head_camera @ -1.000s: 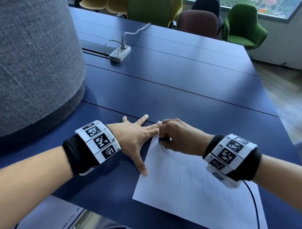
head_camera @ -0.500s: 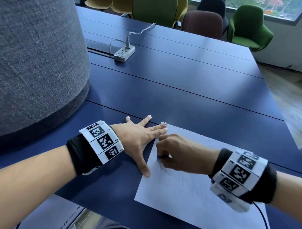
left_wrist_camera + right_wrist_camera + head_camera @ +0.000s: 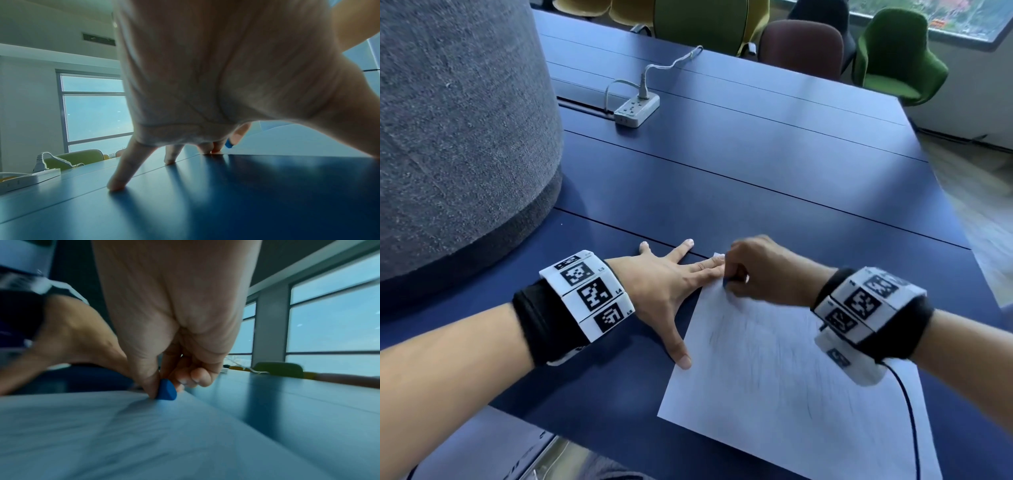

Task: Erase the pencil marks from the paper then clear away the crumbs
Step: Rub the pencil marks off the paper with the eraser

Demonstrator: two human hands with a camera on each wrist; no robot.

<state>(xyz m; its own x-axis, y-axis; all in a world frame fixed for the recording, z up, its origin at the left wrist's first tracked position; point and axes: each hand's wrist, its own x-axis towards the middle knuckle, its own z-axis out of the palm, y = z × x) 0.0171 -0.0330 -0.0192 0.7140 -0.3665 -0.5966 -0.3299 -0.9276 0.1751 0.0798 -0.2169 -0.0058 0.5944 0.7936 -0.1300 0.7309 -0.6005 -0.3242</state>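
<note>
While the left hand (image 3: 661, 287) lies flat with fingers spread, pressing the paper's (image 3: 791, 394) far left corner onto the blue worktop (image 3: 756, 164), the right hand (image 3: 763, 270) has its grip pinched around a blue eraser (image 3: 167, 390) touching that corner.

2 hands (image 3: 664, 291) (image 3: 760, 270), 1 paper (image 3: 791, 394), 1 eraser (image 3: 167, 390), 1 pwr strip (image 3: 637, 109), 4 chairs (image 3: 893, 58)

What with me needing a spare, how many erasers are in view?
1: a blue eraser, pinched by the right hand against the paper at its far left corner. Others could be hidden.
</note>
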